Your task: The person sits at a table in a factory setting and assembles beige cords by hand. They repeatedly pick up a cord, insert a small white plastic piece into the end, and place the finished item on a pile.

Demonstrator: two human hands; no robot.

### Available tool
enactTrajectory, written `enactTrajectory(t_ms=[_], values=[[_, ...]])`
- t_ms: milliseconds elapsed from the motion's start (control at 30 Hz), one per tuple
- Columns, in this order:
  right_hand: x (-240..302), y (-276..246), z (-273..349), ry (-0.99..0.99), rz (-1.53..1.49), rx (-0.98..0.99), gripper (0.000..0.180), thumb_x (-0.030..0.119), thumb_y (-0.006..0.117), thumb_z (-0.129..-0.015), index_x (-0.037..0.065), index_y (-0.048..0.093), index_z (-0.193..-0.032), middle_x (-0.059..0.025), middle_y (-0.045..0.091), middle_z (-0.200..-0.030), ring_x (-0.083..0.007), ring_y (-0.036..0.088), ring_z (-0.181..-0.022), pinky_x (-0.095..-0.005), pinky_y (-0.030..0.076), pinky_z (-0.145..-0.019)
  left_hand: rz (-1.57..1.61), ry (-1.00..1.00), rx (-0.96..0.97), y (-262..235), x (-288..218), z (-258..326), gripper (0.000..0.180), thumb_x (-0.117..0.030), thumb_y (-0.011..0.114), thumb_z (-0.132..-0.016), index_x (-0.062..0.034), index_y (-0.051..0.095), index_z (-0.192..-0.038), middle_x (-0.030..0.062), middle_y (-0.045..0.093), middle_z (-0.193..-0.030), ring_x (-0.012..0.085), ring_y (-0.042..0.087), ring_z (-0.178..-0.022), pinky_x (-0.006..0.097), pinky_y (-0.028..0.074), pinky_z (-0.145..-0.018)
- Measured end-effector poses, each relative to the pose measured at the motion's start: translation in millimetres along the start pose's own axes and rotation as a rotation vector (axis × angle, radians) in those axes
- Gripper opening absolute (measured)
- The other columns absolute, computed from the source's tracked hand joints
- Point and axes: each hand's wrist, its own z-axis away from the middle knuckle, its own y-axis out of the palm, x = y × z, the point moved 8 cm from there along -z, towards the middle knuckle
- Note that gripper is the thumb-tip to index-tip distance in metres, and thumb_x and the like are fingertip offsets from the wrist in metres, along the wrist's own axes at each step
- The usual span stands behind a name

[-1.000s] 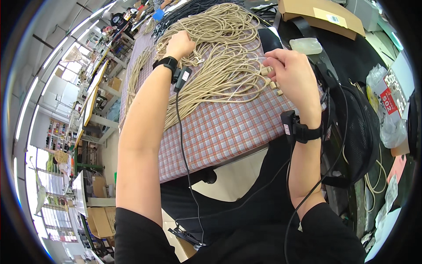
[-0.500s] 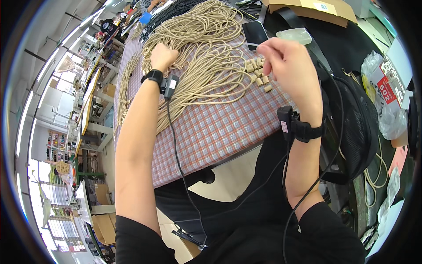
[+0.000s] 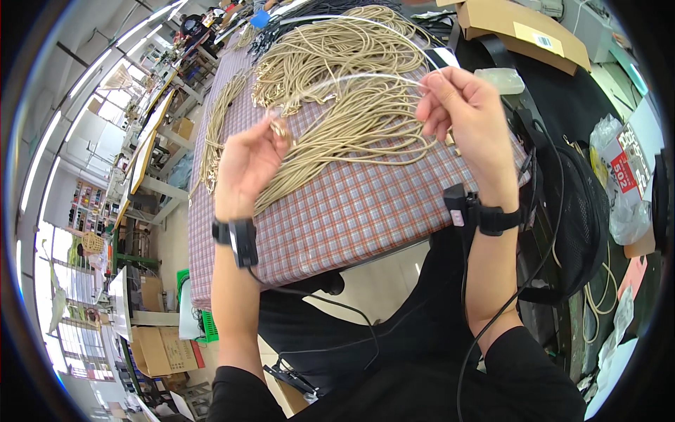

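Note:
My right hand [image 3: 470, 116] is over the right part of the table, thumb and forefinger pinching a thin white flexible strip [image 3: 355, 76]. From that pinch one length of the strip arches left toward my left hand, and another curves over the far cords. My left hand [image 3: 246, 165] is raised above the near left of the cords, its fingertips closed on a small tan cord end [image 3: 280, 129], blurred by motion. Under both hands lie bundles of beige cord [image 3: 351, 126]. My right hand hides most of the small tan pieces beside the cords.
A red-and-blue checked cloth [image 3: 337, 232] covers the table. A phone [image 3: 441, 59] and a translucent container [image 3: 500, 81] lie behind my right hand. Farther back is a cardboard box [image 3: 524, 35]. A black mesh bag [image 3: 573, 211] stands at right. Cables trail from both wrist devices.
My left hand has come back from the cord pile toward me with a small cord end. My right hand stays nearly in place, and the white strip now shows as long arcs.

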Motion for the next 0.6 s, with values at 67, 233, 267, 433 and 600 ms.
enactTrajectory(t_ms=[67, 233, 267, 433, 600], values=[[-4, 21, 5, 0.069, 0.014, 0.046, 0.024, 0.017, 0.056, -0.111, 0.001, 0.068, -0.098, -0.0037, 0.066, -0.069, -0.0078, 0.060, -0.053, -0.0226, 0.045, -0.049, 0.066, -0.032, -0.029, 20, 12, 34, 0.014, -0.010, 0.054, -0.109, 0.0011, 0.056, -0.117, 0.0090, 0.060, -0.099, 0.0211, 0.058, -0.087, 0.033, 0.052, -0.076], [-27, 96, 25, 0.235, -0.102, 0.254, 0.026, 0.021, 0.049, -0.113, 0.003, 0.062, -0.099, -0.0096, 0.071, -0.079, -0.0137, 0.064, -0.060, -0.0282, 0.050, -0.054, -0.129, 0.189, 0.238, 46, -8, 87, 0.016, -0.016, 0.058, -0.108, -0.0003, 0.061, -0.107, 0.0078, 0.060, -0.094, 0.0200, 0.060, -0.084, 0.034, 0.050, -0.073], [-33, 113, 31, 0.302, -0.214, 0.295, 0.026, 0.021, 0.048, -0.113, 0.003, 0.062, -0.098, -0.0120, 0.074, -0.087, -0.0151, 0.068, -0.067, -0.0292, 0.054, -0.060, -0.203, 0.224, 0.239, 51, -9, 95, 0.017, -0.017, 0.058, -0.108, -0.0001, 0.061, -0.106, 0.0073, 0.059, -0.092, 0.0197, 0.059, -0.083, 0.034, 0.049, -0.073], [-55, 168, 52, 0.440, -0.729, 0.518, 0.025, 0.022, 0.049, -0.112, 0.005, 0.063, -0.099, -0.0230, 0.073, -0.123, -0.0280, 0.074, -0.105, -0.0408, 0.059, -0.096, -0.744, 0.155, 0.235, 50, 26, 121, 0.018, -0.014, 0.072, -0.099, 0.0032, 0.070, -0.096, 0.0099, 0.072, -0.089, 0.0180, 0.066, -0.081, 0.033, 0.053, -0.074], [-46, 165, 47, 0.426, -0.989, 0.566, 0.024, 0.021, 0.051, -0.111, 0.005, 0.063, -0.098, -0.0264, 0.069, -0.130, -0.0348, 0.071, -0.115, -0.0469, 0.057, -0.105, -1.474, 0.196, 0.444, 53, 36, 142, 0.015, -0.012, 0.076, -0.091, 0.0008, 0.068, -0.089, 0.0140, 0.066, -0.081, 0.0307, 0.066, -0.075, 0.040, 0.053, -0.070]])
